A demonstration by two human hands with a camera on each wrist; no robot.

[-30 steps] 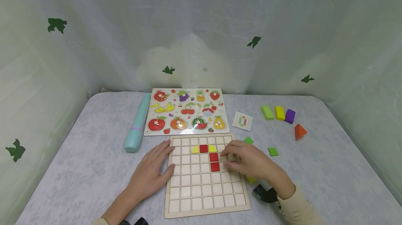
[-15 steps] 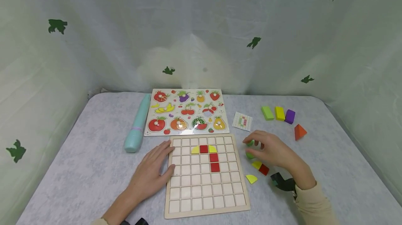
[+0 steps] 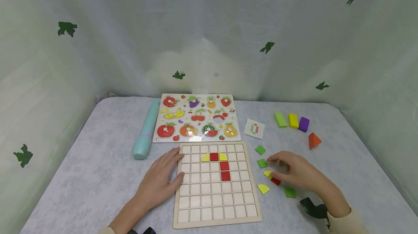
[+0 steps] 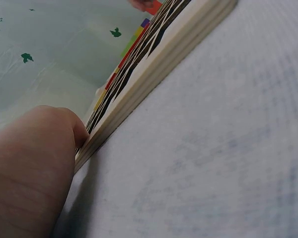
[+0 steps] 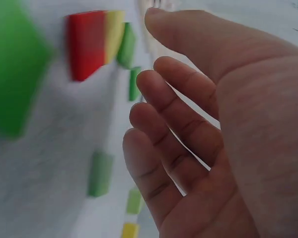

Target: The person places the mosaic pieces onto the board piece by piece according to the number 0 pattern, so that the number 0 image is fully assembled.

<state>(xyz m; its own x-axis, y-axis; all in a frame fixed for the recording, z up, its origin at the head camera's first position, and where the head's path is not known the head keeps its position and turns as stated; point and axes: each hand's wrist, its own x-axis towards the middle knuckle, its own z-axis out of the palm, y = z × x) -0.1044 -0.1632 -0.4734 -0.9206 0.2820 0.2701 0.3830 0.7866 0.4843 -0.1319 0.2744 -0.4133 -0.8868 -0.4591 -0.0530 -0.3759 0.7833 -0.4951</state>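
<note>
**Right hand over a crowded three o'clock**

Lay a clock on the grid board, twelve at the far edge, and here's the scene: the board sits flat on the desk, and up towards twelve a set red tile lies between two yellow quarter-rounds, with two more reds running down towards six.

At nine o'clock, the left hand: fingers extended, thumb spread wide from them, both resting at the board's edge. At three, the right hand, fingers loosely bent, a wide gap to the thumb, nothing gripped!

And it's busy under there. A loose red tile and a loose yellow piece lie together, partly covered by the thumb; whether it touches them, I can't tell. One green tile is mostly hidden behind the fingers. Two more greens sit at two o'clock, just off the board; another lies just past three, with a yellow quarter-round near the rim.

Wider out, the fruit puzzle blocks the far side between eleven and twelve, close against the board. A turquoise baton lies at ten, alongside it. At one, a small pattern card; at two, farther off, a lime block, yellow block, purple block and orange wedge. Behind everything hangs a pale curtain.
</note>
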